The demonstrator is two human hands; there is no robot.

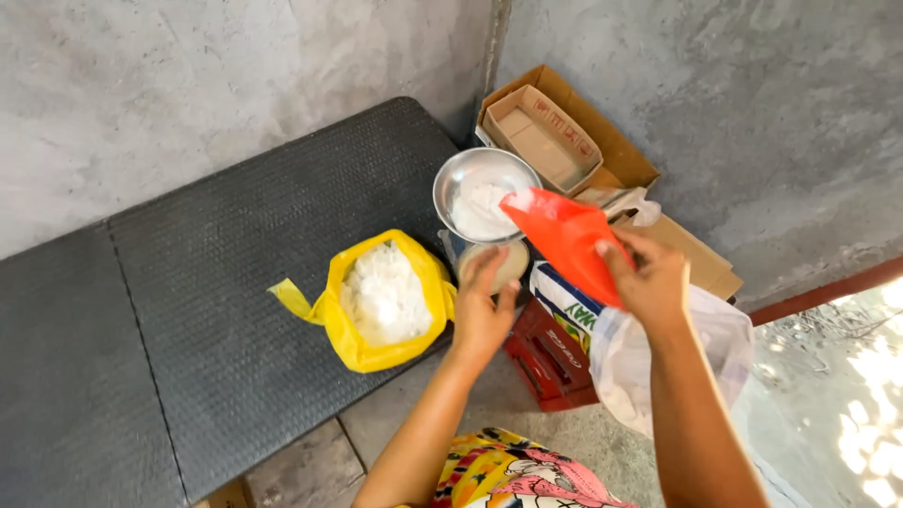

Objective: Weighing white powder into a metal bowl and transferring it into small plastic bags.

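Observation:
My right hand (651,279) grips a red scoop (562,238), tilted with its tip over a round metal bowl (470,169) that has white powder in it. The bowl sits on top of a small scale (511,264). My left hand (481,310) rests against the front of that scale, fingers curled around it. Left of the scale, a yellow plastic bag (350,343) stands open on the dark bench, full of white powder.
A dark textured bench (207,282) runs along a grey concrete wall. Nested cardboard boxes (564,132) lean in the corner behind the bowl. A red crate (550,362) and a white sack (658,362) stand on the floor under my right arm.

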